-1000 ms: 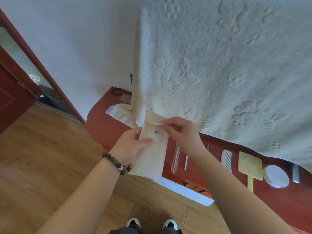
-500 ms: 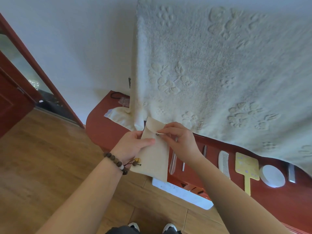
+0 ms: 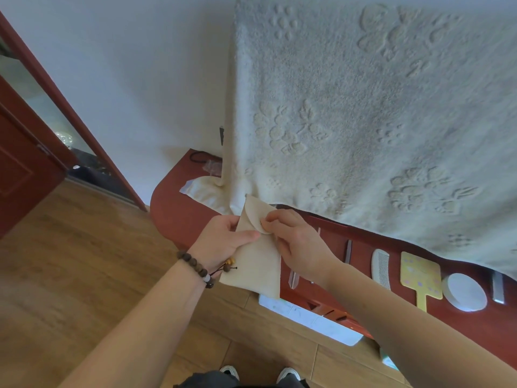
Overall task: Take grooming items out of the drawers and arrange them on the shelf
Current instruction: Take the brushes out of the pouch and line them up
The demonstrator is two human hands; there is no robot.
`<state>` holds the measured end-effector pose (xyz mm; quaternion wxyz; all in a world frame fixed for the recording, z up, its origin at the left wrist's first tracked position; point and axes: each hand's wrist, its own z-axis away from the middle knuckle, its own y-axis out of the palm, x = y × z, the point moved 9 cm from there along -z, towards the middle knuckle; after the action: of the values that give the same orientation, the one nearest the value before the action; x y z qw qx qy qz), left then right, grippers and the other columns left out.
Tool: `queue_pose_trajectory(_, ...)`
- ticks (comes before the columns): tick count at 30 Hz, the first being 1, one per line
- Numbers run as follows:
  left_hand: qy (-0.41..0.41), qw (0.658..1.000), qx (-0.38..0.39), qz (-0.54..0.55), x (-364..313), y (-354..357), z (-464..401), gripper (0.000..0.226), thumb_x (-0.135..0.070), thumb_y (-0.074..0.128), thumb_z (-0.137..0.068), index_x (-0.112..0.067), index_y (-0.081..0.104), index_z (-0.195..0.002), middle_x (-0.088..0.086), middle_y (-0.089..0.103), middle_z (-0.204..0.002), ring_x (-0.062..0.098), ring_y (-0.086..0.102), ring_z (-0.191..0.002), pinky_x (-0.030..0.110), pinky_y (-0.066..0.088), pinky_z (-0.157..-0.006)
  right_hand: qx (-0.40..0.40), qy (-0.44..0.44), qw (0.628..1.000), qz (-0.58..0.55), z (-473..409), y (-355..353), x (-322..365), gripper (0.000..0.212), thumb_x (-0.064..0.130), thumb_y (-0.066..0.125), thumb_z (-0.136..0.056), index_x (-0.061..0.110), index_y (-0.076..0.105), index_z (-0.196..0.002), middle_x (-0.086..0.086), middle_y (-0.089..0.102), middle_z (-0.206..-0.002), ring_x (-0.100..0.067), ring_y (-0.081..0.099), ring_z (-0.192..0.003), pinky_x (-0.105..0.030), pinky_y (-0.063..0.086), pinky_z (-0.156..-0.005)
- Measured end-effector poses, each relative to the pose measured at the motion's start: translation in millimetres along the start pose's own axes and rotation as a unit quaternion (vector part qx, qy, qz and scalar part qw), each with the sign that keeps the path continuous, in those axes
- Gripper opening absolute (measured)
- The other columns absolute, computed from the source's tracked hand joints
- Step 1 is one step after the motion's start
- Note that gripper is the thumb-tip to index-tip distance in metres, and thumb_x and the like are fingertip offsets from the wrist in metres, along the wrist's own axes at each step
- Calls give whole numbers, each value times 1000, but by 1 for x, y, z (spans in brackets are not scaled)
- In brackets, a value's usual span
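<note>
Cream fabric pouch with a rounded fold-over flap point(image 3: 257, 253) is held in the air between both hands, in front of the red-brown wooden shelf point(image 3: 179, 217) and above the floor, its long axis running from the flap end, up and away near the hanging towel, down toward the person's feet. The left hand point(image 3: 223, 242) grips the pouch's left edge, thumb laid across the front just below the flap and the other fingers behind it. The right hand point(image 3: 296, 245) meets the flap from the right, its fingertips point(image 3: 270, 219) curled and pinching or pressing the flap's rounded lip where it covers the pouch's face; whether a snap sits under them I cannot tell. The flap lies directly under the right fingertips, so that hand looks the likelier one to work it while the left steadies the body. Just right of the pouch, slim metal tools point(image 3: 348, 252) lie on the shelf, then a pale comb point(image 3: 381, 268), a yellow hand mirror with a handle point(image 3: 421, 277), a white round container point(image 3: 464, 292) and a small grey item point(image 3: 498, 287), laid in a row. A large cream embossed towel point(image 3: 363, 107) hangs over the wall behind, and a white-lined open drawer point(image 3: 307, 317) shows below the shelf edge. The left wrist wears a dark bead bracelet point(image 3: 195, 266).
</note>
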<state>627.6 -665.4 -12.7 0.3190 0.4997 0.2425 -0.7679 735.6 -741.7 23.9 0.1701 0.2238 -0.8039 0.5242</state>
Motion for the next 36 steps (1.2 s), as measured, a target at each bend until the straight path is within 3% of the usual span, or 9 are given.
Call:
queue_pose_trajectory(5, -5, 999, -3, -47, 19, -15, -13, 15, -9, 70, -83, -11, 71, -98, 7, 74, -95, 24, 71, -88, 43, 58, -80, 112, 70, 991, -35, 8, 41, -21, 42, 3, 45, -90, 10, 52, -132, -5, 47, -137, -26, 44, -126, -35, 40, -105)
queue_pose_trajectory(8, -50, 996, -56, -43, 45, -41, -24, 16, -10, 70, -84, -16, 68, -98, 4, 73, -100, 23, 69, -92, 47, 56, -83, 94, 228, 969, -14, 32, 60, -61, 51, 25, 46, -97, 17, 34, -146, 1, 27, -154, -20, 22, -143, -38, 25, -117)
queue_pose_trajectory(10, -74, 994, -74, -42, 61, -54, -29, 16, -13, 69, -85, -17, 67, -100, 3, 71, -103, 23, 68, -94, 45, 55, -83, 139, 302, 941, 61, 51, 80, -85, 63, 42, 40, -98, 20, 16, -152, 2, 8, -161, -21, 1, -148, -39, 9, -121)
queue_pose_trajectory(14, -93, 992, -79, -28, 80, -64, -37, 12, -12, 67, -87, -22, 66, -93, 1, 71, -100, 25, 67, -95, 43, 54, -80, 249, 278, 908, 191, 56, 127, -96, 73, 64, 12, -91, 28, -10, -151, 3, -19, -159, -24, -21, -145, -50, -11, -117)
queue_pose_trajectory(21, -109, 992, -46, -40, 97, -63, -55, 17, -18, 70, -85, -25, 67, -100, 2, 73, -104, 26, 68, -96, 51, 54, -86, 257, 309, 893, 204, 55, 149, -111, 68, 59, 12, -96, 26, -8, -151, 4, -21, -158, -24, -18, -146, -50, -5, -118)
queue_pose_trajectory(26, -109, 991, -22, -75, 101, -40, -70, 18, -19, 69, -85, -25, 67, -102, 1, 72, -104, 24, 68, -98, 50, 53, -88, 245, 327, 886, 220, 79, 134, -120, 73, 62, -1, -88, 26, -7, -152, 5, -20, -158, -21, -15, -147, -46, -2, -120)
queue_pose_trajectory(30, -85, 990, -12, -114, 98, -8, -83, 17, -16, 68, -85, -19, 67, -102, 0, 72, -101, 20, 67, -95, 41, 54, -86, 242, 338, 880, 230, 94, 119, -127, 68, 60, 11, -96, 26, -9, -151, 4, -21, -157, -21, -18, -146, -45, -6, -119)
queue_pose_trajectory(34, -81, 988, -29, -128, 100, 20, -100, 26, -15, 71, -80, -14, 64, -105, 4, 70, -101, 23, 66, -96, 44, 53, -89, 239, 344, 876, 237, 101, 110, -132, 68, 58, 14, -96, 25, -9, -151, 2, -20, -158, -22, -17, -146, -46, -7, -119)
queue_pose_trajectory(36, -71, 984, -51, -155, 101, 28, -107, 21, -16, 70, -80, -10, 63, -99, 3, 68, -92, 25, 64, -92, 38, 53, -80, 241, 347, 876, 233, 104, 109, -135, 67, 57, 15, -97, 24, -9, -151, 2, -20, -158, -22, -16, -146, -46, -6, -119)
